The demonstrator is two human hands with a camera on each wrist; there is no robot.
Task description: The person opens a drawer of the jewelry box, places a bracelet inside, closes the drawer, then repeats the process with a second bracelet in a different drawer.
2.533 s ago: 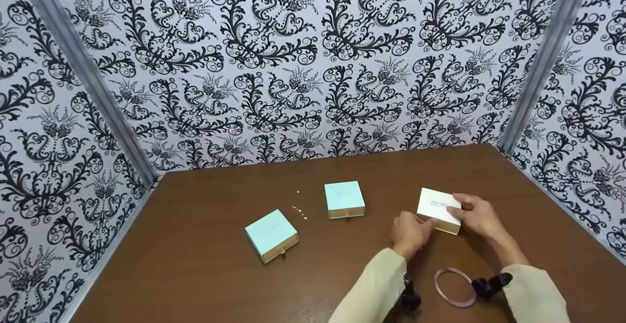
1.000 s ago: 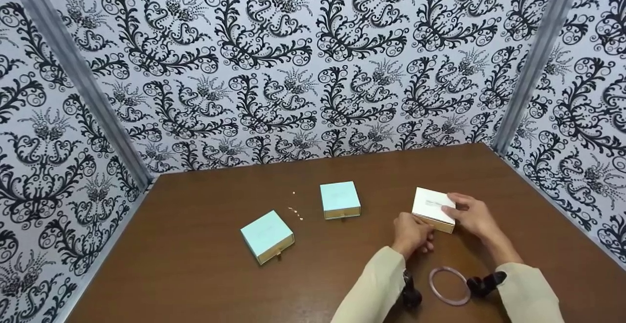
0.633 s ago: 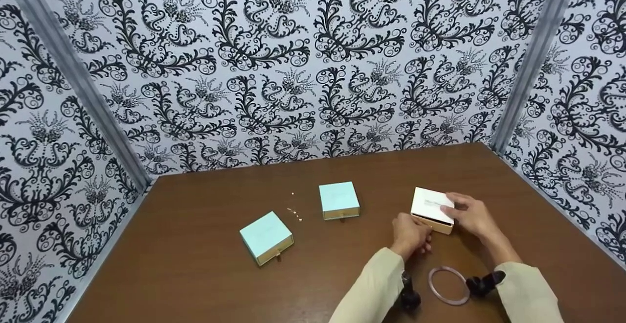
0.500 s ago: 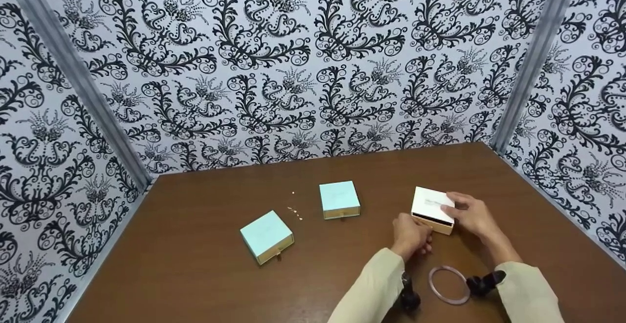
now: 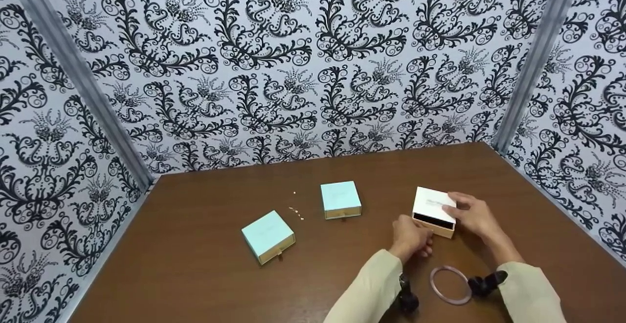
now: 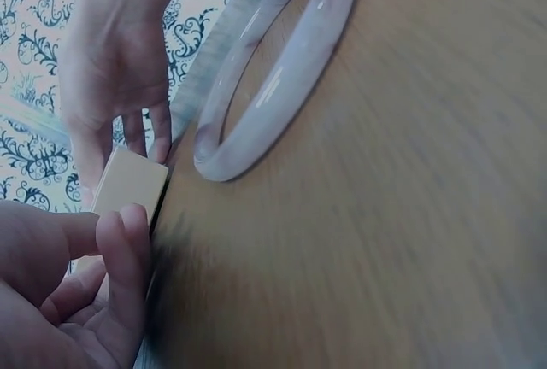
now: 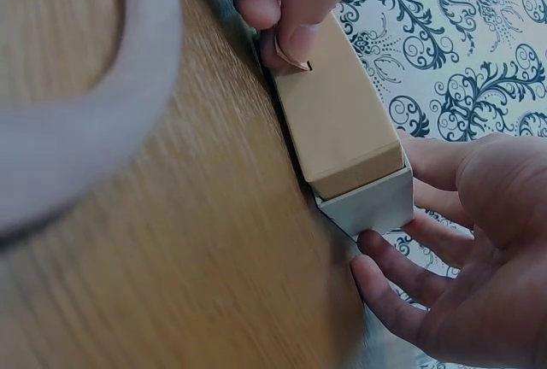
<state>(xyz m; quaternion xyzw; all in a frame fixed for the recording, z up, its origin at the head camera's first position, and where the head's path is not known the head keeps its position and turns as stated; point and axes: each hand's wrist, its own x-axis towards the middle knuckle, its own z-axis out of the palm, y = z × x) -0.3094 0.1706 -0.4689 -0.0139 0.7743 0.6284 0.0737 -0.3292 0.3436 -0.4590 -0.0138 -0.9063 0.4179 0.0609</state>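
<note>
A white drawer-style gift box (image 5: pixel 434 204) stands at the right of the table, its tan drawer (image 5: pixel 442 229) slid partway out toward the person. A dark opening shows between lid and drawer. In the right wrist view, my left hand (image 7: pixel 295 2) pinches a small pull tab (image 7: pixel 292 55) on the drawer's front. My right hand (image 5: pixel 477 218) grips the white sleeve of the box from its right side, thumb on top. Close below both hands lies a pale pink bangle (image 5: pixel 451 285), which the left wrist view also shows large.
Two mint-green boxes of the same kind, one angled at the left (image 5: pixel 268 237) and one at the middle (image 5: pixel 341 199), stand on the brown table (image 5: pixel 195 244). Small pale bits (image 5: pixel 296 212) lie between them. Patterned walls (image 5: pixel 274 68) enclose the back and sides.
The drawer of the white box has come out toward the person, drawn by my left hand, and a dark gap has widened. My right hand keeps its grip on the sleeve.
</note>
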